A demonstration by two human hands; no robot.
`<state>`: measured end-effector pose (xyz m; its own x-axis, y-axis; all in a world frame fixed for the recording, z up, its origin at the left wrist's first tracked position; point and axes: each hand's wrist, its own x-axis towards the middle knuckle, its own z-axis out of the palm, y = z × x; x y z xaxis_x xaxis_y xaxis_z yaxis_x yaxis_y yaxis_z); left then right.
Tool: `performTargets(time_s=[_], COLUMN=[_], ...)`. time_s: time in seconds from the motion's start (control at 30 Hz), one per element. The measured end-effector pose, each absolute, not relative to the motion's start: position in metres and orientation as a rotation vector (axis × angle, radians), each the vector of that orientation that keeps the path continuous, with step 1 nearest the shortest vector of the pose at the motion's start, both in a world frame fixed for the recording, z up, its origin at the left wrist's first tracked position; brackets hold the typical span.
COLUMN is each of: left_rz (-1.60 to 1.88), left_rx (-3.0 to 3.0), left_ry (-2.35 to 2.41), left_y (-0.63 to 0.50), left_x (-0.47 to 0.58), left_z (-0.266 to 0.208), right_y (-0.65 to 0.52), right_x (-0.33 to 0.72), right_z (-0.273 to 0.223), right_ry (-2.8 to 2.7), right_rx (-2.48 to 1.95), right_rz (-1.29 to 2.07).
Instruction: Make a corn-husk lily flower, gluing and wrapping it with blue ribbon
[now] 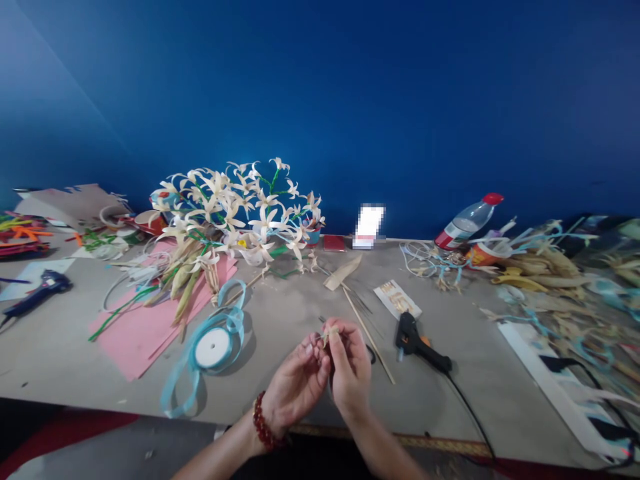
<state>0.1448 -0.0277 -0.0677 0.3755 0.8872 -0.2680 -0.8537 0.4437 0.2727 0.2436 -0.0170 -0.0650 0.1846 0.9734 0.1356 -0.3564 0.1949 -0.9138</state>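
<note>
Right hand (351,365) pinches small pale scrap (328,334); left hand (296,383) just beside, grip unclear.

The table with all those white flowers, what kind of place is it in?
Probably a craft workspace: the white flowers look handmade, and there's a black glue gun and a blue ribbon spool.
</note>
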Motion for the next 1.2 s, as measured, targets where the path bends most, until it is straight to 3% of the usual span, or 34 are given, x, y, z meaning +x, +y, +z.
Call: performTargets(time_s=[0.33,0.7,1.2], left_rz=[1.355,1.405,0.881], left_rx=[0.653,1.725,1.703], left_ry=[0.656,1.124,0.945], left_y=[-0.019,-0.012,0.002], left_x=[0.143,0.122,0.090], left_z=[-0.050,-0.039,-0.006], right_y=[-0.015,-0.008,-0.003], right_x=[0.246,0.248,0.262], right_z=[-0.060,-0.061,-0.048], right_ry=[-0.917,-1.011,-1.235], right_rx=[-0.661,-0.752,-0.691], right_rz=[1.322,1.263,1.418])
